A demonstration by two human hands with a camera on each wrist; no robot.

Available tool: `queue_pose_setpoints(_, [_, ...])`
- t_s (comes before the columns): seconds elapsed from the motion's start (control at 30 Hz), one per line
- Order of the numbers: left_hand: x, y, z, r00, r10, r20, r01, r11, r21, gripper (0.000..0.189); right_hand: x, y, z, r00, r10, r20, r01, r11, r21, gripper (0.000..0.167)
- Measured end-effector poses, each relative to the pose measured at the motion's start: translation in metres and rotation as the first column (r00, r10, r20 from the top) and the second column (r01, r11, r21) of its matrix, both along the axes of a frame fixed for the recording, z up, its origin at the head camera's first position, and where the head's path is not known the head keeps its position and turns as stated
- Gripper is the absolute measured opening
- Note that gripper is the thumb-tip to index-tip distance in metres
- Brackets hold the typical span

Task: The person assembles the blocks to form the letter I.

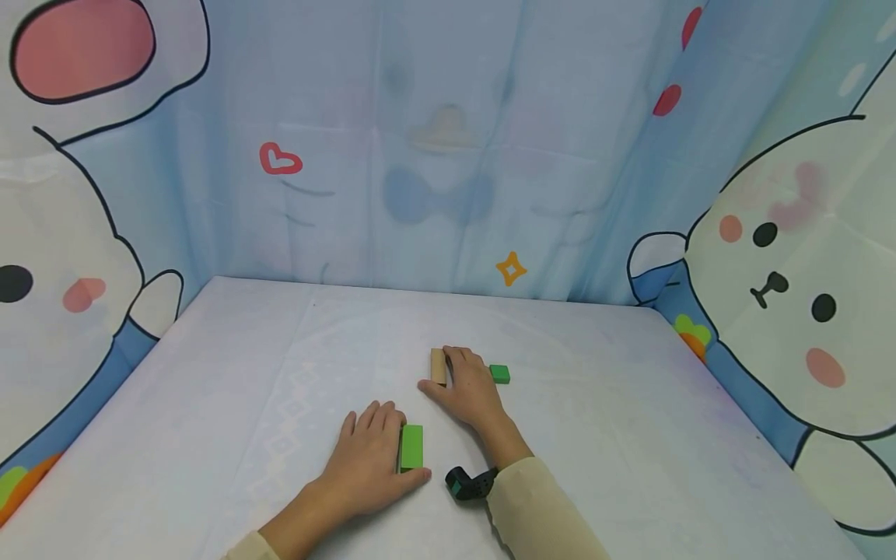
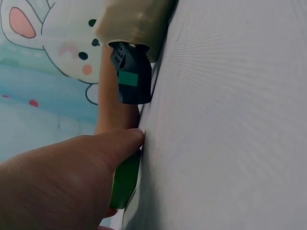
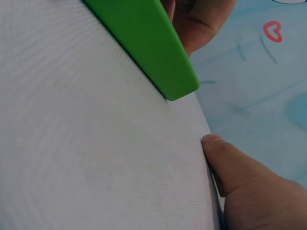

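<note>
In the head view, my left hand [image 1: 374,467] holds a light green block [image 1: 412,447] lengthwise on the white tabletop, thumb at its near end and fingertips by its far end. The left wrist view shows that green block [image 2: 125,182] just under the thumb. Farther out, my right hand [image 1: 470,386] grips a narrow wooden block [image 1: 438,366] the same way, its thumb close to the near end. Part of that block is hidden behind the fingers. Just right of the right hand lies a small dark green block [image 1: 500,374].
The white cloth-covered table [image 1: 630,435] stretches out on all sides of the hands. A blue curtain [image 1: 336,233] with cartoon figures hangs along its back and sides. Strapped at the right wrist is a black device [image 1: 470,484], between the two forearms.
</note>
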State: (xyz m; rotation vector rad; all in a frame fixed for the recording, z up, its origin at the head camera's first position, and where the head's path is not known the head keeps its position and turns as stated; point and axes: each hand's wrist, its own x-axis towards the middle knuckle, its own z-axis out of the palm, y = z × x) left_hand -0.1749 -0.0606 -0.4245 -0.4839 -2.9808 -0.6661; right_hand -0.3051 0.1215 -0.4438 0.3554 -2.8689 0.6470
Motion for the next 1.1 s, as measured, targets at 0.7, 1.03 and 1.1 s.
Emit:
queue_pose_setpoints(0.7, [0.010,-0.018,-0.004,0.987,-0.104,-0.120,0.106,0.994,0.012,0.060,0.000,0.001,0.000,1.000,0.010,0.004,-0.010,1.000,-0.012,0.082])
queue_pose_setpoints(1.03, [0.010,-0.025,-0.003,0.970,-0.175,-0.169,0.173,0.985,-0.025,0.042,-0.001,0.001,0.000,1.000,-0.002,0.025,0.002,1.000,-0.007,0.083])
queue_pose_setpoints(1.1, [0.010,-0.025,-0.003,0.970,-0.177,-0.169,0.175,0.984,-0.030,0.041,-0.001,0.001,0.000,1.000,-0.001,0.027,0.001,1.000,-0.010,0.084])
